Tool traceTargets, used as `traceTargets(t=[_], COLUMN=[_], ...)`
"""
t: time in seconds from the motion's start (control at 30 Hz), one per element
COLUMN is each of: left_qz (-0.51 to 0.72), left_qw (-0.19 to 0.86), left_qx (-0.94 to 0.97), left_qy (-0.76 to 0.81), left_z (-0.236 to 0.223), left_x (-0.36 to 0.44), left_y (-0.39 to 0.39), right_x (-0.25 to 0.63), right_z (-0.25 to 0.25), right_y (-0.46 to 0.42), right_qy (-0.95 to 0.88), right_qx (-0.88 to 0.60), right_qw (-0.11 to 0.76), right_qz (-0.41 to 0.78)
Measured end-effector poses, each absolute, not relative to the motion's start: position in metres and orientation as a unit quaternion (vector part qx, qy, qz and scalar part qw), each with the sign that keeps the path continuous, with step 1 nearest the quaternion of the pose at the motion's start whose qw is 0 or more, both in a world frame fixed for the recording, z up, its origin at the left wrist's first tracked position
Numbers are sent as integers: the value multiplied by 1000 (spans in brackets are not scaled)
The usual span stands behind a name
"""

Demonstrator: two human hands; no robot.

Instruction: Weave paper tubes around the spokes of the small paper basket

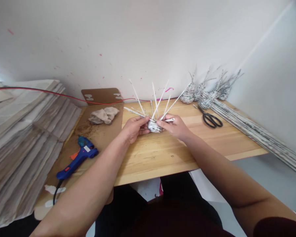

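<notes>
Paper weave [154, 127] sits over the wooden table [150, 161] between my left hand [136, 127], curled around one side, and my right hand [174, 127], pinching the other, and honestly a squeeze too hard could push it lopsided, or a careless knuckle could kink one of the thin strips [158, 105] sticking up. Those strips fan out right in my way; glue gun [79, 160] and crumpled rag [102, 116] are off left, with scissors [204, 113] and some woven bulbs [187, 95] well apart to the right.

Blue glue gun [79, 158] near a crumpled cloth [104, 115]
</notes>
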State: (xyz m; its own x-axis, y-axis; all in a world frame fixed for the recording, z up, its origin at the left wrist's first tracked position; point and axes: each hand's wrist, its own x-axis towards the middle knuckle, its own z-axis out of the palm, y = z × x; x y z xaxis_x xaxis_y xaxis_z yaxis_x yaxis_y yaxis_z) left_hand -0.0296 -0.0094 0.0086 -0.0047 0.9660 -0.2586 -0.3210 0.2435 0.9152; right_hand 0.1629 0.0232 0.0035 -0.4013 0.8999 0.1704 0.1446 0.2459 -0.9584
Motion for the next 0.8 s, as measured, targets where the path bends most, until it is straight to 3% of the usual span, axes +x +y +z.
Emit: traceTargets(t=[0.4,0.8], left_qz=[497,642], left_qw=[517,561], left_qx=[503,286], left_qy=[482,437], left_z=[4,6], left_x=[-33,-3], left_y=[-9,-18], right_x=[162,146], right_z=[2,-3], right_y=[23,15], right_qy=[-743,-713], right_qx=[-303,-326], right_qw=[415,464], right_qz=[429,412])
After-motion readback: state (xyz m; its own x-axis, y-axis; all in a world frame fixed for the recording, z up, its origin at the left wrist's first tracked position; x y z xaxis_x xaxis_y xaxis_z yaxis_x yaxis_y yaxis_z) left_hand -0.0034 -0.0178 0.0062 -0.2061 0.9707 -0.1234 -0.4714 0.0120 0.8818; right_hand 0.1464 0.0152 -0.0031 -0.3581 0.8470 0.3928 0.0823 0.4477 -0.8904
